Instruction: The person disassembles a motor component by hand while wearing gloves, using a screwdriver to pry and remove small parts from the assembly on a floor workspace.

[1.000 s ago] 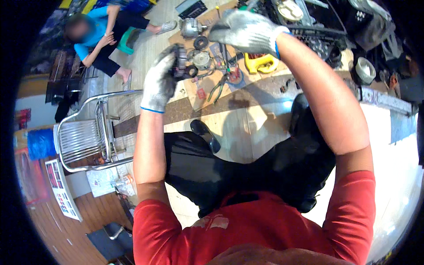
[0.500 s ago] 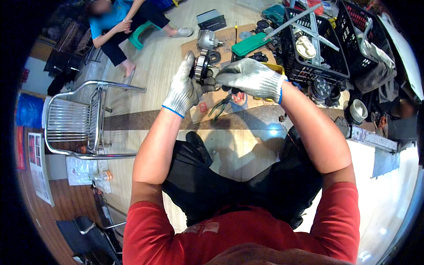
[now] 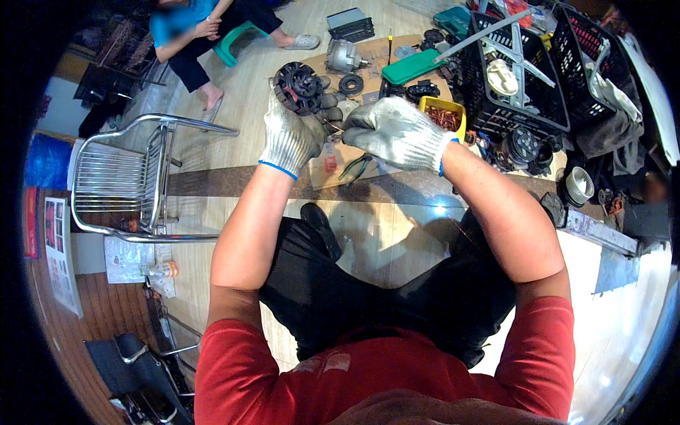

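Observation:
My left hand (image 3: 290, 136), in a white knit glove with a blue cuff, grips a round black slotted motor part (image 3: 299, 86), its face turned up toward me. Close beside it, my right hand (image 3: 402, 133), gloved the same way, is closed in a pinch. A thin copper-coloured tip shows by its fingers, too small to name. Below the hands lie green-handled pliers (image 3: 355, 168) on a cardboard sheet (image 3: 329, 177). A yellow box (image 3: 462, 126) of small copper-coloured pieces stands just past my right hand. Beyond are a black ring (image 3: 350, 85) and a silver motor housing (image 3: 345, 55).
Black plastic crates (image 3: 528, 106) full of parts stand at the right, with a green flat case (image 3: 411, 67) beside them. A metal chair (image 3: 152, 177) is at the left. Another person (image 3: 185, 32) sits at the far left near a green stool (image 3: 237, 42).
The black motor part has tilted from edge-on to face-up and moved left. My right hand has shifted slightly, and the yellow box now shows more fully.

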Tool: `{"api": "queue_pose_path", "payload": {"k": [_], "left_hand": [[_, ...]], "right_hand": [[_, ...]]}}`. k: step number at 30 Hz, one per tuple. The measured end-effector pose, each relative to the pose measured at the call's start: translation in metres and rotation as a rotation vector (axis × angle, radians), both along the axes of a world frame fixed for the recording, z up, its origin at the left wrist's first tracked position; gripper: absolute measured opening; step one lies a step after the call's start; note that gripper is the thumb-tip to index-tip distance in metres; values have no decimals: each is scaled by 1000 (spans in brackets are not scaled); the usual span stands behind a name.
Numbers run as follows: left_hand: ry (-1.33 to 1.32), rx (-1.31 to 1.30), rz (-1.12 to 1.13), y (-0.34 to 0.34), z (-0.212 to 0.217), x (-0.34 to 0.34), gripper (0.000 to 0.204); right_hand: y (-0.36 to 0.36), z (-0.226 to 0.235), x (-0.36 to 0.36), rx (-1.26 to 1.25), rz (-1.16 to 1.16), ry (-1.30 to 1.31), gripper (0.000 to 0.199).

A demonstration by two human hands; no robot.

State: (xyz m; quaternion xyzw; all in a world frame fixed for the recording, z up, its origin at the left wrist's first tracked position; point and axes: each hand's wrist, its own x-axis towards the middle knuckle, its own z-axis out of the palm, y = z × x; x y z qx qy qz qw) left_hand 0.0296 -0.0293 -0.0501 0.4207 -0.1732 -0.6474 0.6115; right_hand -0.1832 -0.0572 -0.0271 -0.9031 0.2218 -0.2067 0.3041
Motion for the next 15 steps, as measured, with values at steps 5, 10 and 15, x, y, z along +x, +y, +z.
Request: {"api": "queue_pose_path", "payload": {"k": [5,10,15], "left_hand": [[54,-71,14,4,9,-3,80],[92,-102,-61,1,-1,-1,78],[24,-97,44,0,-4,-15,72]], "right_hand": [[18,-3,10,155,-31,23,35],[15,-9,5,127,-11,57,42],[13,4,2,216,-112,172,50]]}}
